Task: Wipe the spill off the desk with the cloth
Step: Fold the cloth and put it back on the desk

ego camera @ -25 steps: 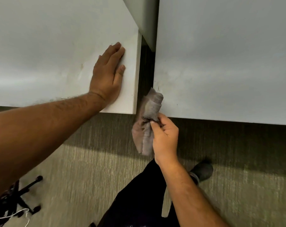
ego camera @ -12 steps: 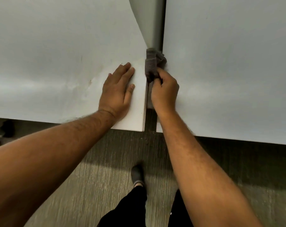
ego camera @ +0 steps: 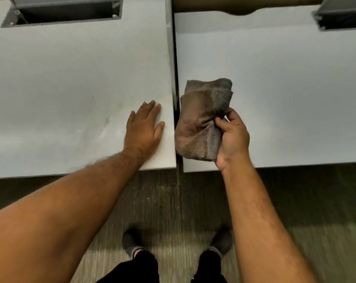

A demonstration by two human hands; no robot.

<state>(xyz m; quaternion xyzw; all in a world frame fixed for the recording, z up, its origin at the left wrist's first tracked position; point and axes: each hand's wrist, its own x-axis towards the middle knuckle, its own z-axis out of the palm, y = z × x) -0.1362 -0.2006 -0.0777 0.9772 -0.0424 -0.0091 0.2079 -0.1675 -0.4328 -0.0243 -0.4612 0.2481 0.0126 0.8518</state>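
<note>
Two white desks sit side by side with a narrow gap between them, the left desk (ego camera: 60,78) filling the view from nine to eleven o'clock and the right desk (ego camera: 285,88) from one to three, above a streaked grey floor (ego camera: 173,211) at six. The left hand (ego camera: 143,130) lies flat near the left desk's front right corner, palm down, fingers together and thumb apart. Just at its three o'clock, across the gap, the right hand (ego camera: 232,139) pinches a crumpled, stained brownish-grey cloth (ego camera: 201,121) over the right desk's left edge.
</note>
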